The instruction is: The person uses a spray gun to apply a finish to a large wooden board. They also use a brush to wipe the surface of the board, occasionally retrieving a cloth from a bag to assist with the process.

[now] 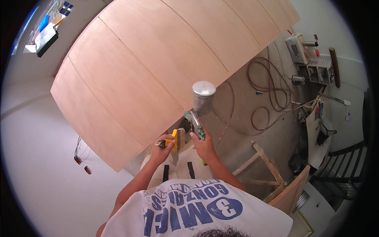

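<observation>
Pale plywood panels (158,63) lie before us. Our right hand (203,144), grip clamped on the spray gun (196,125) at the near edge, should keep it level; our left hand (161,148) grips the yellow brush (177,139) beside it.

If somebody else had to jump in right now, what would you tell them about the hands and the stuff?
Left hand: holds a yellow-handled brush, bristles up, near the board's edge.
Right hand: grips a spray gun with its metal cup on top, aimed toward the boards.
Boards: bare plywood panels side by side, seams showing.
Hose: coiled on the floor to the right.
Done: no coating can be seen on the boards.
Left: the whole wood surface looks untreated.
</observation>
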{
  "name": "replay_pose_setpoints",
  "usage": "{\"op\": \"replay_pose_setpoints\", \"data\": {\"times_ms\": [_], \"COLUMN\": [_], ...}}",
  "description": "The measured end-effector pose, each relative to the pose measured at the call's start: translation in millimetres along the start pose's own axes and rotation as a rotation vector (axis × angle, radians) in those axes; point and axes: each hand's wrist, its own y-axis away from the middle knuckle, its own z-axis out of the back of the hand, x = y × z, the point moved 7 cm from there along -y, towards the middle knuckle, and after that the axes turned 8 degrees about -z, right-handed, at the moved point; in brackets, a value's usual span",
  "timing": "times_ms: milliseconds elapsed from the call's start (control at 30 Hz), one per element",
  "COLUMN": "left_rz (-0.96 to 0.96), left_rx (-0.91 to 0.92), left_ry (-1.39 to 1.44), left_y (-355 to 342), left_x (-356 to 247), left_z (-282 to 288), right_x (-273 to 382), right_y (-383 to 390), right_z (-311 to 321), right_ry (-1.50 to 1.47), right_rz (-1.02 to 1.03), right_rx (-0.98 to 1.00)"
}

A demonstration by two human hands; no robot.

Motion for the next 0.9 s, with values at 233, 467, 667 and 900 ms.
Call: {"op": "replay_pose_setpoints", "data": {"times_ms": [233,467,667,900], "left_rz": [0.069,0.416,0.485,0.457], "left_rx": [0.53,1.178,1.121,1.086], "left_ry": [0.162,0.208,0.572,0.939], "left_y": [-84,-41,-58,-63], "left_x": [0,40,60,36], "left_z": [37,-66,-57,-41], "right_x": [56,158,245,347], "right_y": [2,-70,-177,-258], "right_z": [-52,-118,-211,-331], "right_ry": [-0.216,-0.137,0.052,0.066], "right_rz": [-0.092,0.007,0.237,0.414], "right_rx": [0.067,0.064,0.137,0.18]}}
